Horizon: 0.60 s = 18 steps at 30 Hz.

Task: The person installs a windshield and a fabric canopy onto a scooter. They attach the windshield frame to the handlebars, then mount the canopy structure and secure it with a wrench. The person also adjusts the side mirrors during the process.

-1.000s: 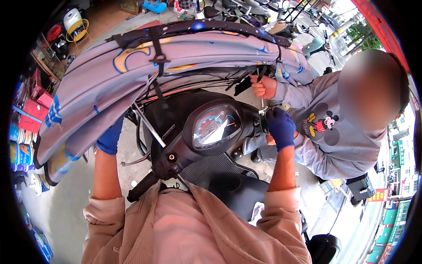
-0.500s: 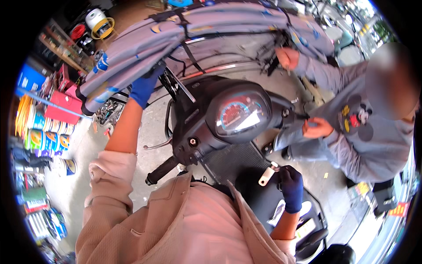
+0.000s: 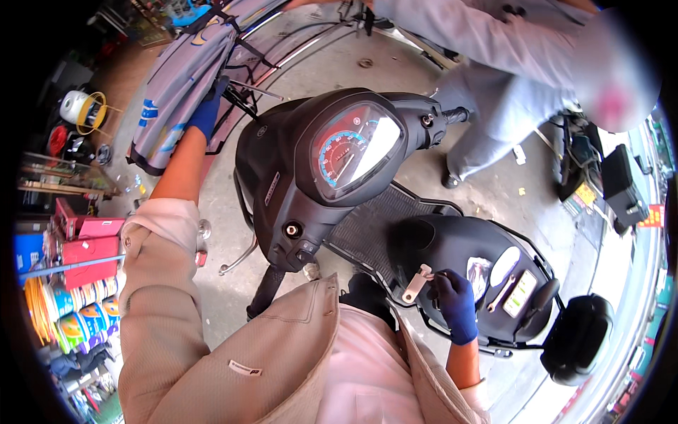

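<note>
In blue gloves, both my hands are at a black scooter (image 3: 282, 194). My left hand (image 3: 209, 113) is closed on the near edge of a folded grey canopy (image 3: 189, 76), beside its metal strut (image 3: 256, 89); the fingertips are partly hidden. Off to the right, my right hand (image 3: 455, 304) is over the edge of the black seat (image 3: 441, 244). It pinches a small pale metal bracket (image 3: 418, 284), which sticks out leftward from the fingers. A wrench (image 3: 500, 295) lies on the seat beyond this hand, next to a white oval object (image 3: 505, 265).
Another person in grey (image 3: 494, 42) leans in at the far right, an arm reaching to the canopy frame. The scooter's left handlebar grip (image 3: 266, 291) is close to my jacket. Stacked paint buckets (image 3: 74, 328) and red boxes (image 3: 90, 258) stand at left.
The canopy has swung to the left with my left hand on it. The other person has moved farther off and leans over. My right hand still holds the bracket, and the view has shifted.
</note>
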{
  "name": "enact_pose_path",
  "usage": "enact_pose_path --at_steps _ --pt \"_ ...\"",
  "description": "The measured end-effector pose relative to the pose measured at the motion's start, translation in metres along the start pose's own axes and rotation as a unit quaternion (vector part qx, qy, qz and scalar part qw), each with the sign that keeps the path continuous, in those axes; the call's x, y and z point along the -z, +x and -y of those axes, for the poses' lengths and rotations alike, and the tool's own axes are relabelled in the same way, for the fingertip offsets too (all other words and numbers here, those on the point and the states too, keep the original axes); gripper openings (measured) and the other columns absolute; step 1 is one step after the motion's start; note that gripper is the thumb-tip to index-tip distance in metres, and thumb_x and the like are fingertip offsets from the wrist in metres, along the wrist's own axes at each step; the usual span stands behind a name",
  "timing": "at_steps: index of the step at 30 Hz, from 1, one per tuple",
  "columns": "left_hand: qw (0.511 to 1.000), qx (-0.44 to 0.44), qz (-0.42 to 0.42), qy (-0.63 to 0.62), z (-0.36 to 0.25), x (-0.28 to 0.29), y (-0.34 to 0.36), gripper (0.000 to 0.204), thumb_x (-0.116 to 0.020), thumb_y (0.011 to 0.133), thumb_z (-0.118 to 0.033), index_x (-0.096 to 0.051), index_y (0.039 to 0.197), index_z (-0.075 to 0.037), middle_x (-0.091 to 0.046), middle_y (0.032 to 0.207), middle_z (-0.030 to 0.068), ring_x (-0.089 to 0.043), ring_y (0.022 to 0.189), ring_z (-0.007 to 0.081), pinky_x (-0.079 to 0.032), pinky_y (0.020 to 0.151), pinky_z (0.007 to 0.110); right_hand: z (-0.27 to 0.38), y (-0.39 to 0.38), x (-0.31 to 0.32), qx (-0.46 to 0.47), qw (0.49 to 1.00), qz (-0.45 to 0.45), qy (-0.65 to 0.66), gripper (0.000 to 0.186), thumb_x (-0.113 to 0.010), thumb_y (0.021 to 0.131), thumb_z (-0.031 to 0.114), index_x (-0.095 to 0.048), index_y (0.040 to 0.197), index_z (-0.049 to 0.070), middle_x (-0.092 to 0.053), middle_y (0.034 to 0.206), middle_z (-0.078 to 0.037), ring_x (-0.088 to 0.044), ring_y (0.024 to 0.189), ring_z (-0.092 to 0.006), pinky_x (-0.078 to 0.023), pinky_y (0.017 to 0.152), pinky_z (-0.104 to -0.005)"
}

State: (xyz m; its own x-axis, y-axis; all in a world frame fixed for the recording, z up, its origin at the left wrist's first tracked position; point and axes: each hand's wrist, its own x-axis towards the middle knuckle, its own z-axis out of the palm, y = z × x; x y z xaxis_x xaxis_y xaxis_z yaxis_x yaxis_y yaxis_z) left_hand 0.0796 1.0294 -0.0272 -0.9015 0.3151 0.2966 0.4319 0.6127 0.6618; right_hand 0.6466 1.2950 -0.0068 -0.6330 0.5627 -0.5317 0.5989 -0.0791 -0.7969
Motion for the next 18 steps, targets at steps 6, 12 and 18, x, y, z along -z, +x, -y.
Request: enact_pose_path --at_steps 6,12,18 --pt "0.994 0.007 -0.105 -0.032 0.013 -0.035 0.044 0.077 -0.06 0.084 -0.057 -0.043 0.139 -0.006 -0.036 0.147 0.0158 -0.031 0.136 0.0346 -0.026 0.11 0.039 0.024 -0.052 -0.027 -0.019 0.994 -0.07 0.077 0.021 -0.047 0.092 0.013 -0.062 0.085 -0.001 -0.06 0.063 -0.006 -0.049 0.049 -0.0085 -0.037 0.046 -0.0234" --pt "0.997 0.041 -0.041 -0.048 0.023 -0.046 0.072 0.047 -0.064 0.086 -0.039 -0.061 0.115 -0.002 -0.066 0.104 0.0124 -0.062 0.094 0.0239 -0.046 0.087 0.033 0.052 -0.067 -0.053 0.066 0.994 -0.09 0.016 0.018 -0.049 0.091 0.009 -0.062 0.09 -0.002 -0.061 0.069 -0.008 -0.053 0.055 -0.0106 -0.04 0.049 -0.0258" --pt "0.915 -0.072 0.26 -0.302 -0.123 0.002 -0.101 0.03 -0.061 0.091 -0.014 -0.058 0.119 -0.001 -0.065 0.104 0.0083 -0.06 0.095 0.0124 -0.047 0.087 0.026 0.151 -0.022 -0.081 0.228 0.967 0.023 -0.108 0.016 -0.054 0.089 0.008 -0.062 0.101 -0.001 -0.062 0.072 -0.009 -0.056 0.066 -0.011 -0.046 0.061 -0.0285"
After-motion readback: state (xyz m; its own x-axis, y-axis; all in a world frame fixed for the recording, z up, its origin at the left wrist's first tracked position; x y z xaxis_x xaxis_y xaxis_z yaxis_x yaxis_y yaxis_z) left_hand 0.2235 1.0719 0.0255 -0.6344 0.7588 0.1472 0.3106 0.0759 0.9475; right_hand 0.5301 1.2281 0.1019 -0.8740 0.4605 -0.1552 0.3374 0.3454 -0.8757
